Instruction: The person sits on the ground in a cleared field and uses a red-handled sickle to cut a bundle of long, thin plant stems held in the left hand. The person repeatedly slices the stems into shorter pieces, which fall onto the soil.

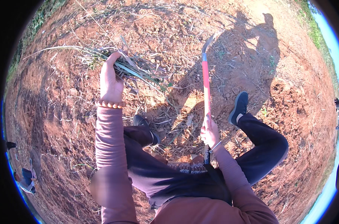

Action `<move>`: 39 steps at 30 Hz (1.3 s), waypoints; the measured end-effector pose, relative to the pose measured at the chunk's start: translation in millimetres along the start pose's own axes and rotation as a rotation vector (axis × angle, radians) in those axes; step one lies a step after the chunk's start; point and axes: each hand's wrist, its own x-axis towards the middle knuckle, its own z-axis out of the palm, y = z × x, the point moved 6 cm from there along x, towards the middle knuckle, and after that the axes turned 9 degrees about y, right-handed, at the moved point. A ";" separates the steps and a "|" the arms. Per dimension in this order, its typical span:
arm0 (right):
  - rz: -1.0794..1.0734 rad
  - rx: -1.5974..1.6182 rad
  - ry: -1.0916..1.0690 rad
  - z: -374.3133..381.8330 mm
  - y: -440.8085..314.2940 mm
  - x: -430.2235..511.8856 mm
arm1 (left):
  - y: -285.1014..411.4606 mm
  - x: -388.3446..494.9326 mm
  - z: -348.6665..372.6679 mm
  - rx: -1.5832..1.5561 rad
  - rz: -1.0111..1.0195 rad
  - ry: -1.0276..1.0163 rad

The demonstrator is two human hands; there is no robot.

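My left hand (112,77), with a beaded bracelet at the wrist, grips a bundle of cut grass and weeds (135,70) at the upper left. Long stems stick out on both sides of the fist. Around the red handle (206,84) of a long-handled sickle my right hand (210,131) is closed. The tool's curved metal blade (208,43) points away from me, near or on the soil; contact cannot be told. Its dark lower grip (207,155) reaches back towards my lap.
Reddish soil (60,112) with scattered dry stalks surrounds me. My dark shoes (239,105) stand on either side of a patch of loose straw (175,126). Another person (27,179) is far off at the left edge. Green plants (38,25) line the field's upper left rim.
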 end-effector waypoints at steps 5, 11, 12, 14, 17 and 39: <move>-0.218 -0.041 -0.011 -1.5 -19.6 48.8 | -1.5 2.3 -1.9 0.006 -0.009 0.032; -0.005 -0.417 0.131 -27.7 57.3 65.9 | 1.4 2.4 -1.5 -0.004 -0.010 0.001; 0.040 -0.379 0.178 -31.2 62.6 63.6 | 2.2 2.3 -2.1 -0.010 -0.007 -0.002; 0.034 -0.250 0.106 -22.5 62.3 56.5 | 1.9 1.9 -4.1 -0.016 0.001 0.006; -0.042 -0.073 0.022 -11.5 32.4 54.0 | 2.2 0.6 1.1 -0.060 -0.013 -0.108; -0.268 -0.168 0.082 -22.2 26.1 54.0 | 0.6 6.1 -9.7 -0.024 -0.017 0.035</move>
